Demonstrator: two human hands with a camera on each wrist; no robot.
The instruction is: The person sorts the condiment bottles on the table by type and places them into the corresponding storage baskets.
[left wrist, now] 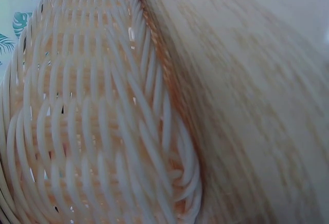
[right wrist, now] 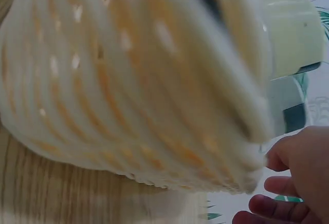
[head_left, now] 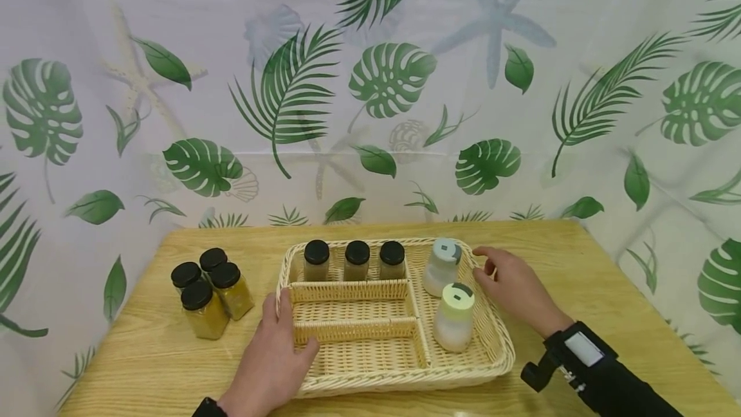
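Note:
A pale wicker basket [head_left: 359, 375] with divided compartments sits on the wooden table. My left hand [head_left: 274, 356] holds its left wall, fingers at the rim and thumb over the inner side. The left wrist view shows just the woven outer wall [left wrist: 87, 106], not the hand. At the far right rim is my right hand [head_left: 518, 288], fingers loosely bent, index finger and thumb at the edge. Beside it, inside the long right compartment, stand a grey-lidded shaker [head_left: 442, 269] and a yellow-green-lidded shaker [head_left: 454, 320]. Three black-capped jars [head_left: 357, 262] stand in the back-left compartment.
Left of the basket, several black-capped jars [head_left: 207, 320] with yellow contents stand clustered on the table [head_left: 133, 340]. A leaf-patterned cloth [head_left: 370, 114] hangs behind the table and along its sides.

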